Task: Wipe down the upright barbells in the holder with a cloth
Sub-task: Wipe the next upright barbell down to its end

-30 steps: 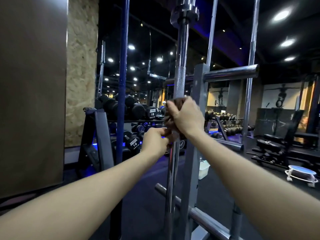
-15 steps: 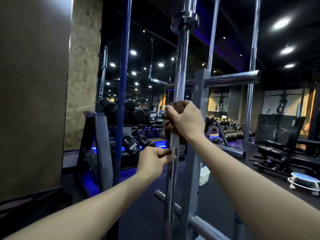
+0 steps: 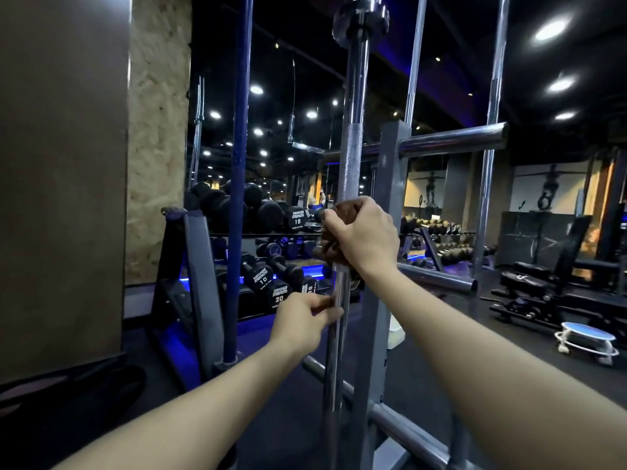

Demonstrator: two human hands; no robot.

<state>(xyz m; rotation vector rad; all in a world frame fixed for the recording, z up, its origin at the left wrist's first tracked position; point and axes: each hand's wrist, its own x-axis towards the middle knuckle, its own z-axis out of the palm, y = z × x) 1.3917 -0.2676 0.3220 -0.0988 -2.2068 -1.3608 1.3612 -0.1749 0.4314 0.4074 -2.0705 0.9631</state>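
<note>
Right hand (image 3: 364, 237) grips brown cloth (image 3: 334, 254) around upright barbell (image 3: 351, 157). Left hand (image 3: 302, 322) pinches the shaft below. Best to keep it steadied and wipe full-length.

A dark gym is lit by round ceiling spots (image 3: 550, 28), with a dumbbell rack (image 3: 203, 286) set against mirrored walls

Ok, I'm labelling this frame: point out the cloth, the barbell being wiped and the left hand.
cloth (image 3: 334, 254), head view: brown fold left of the right hand's fingers.
barbell (image 3: 351, 157), head view: knurled section above the right hand.
left hand (image 3: 302, 322), head view: back of the hand.
</note>
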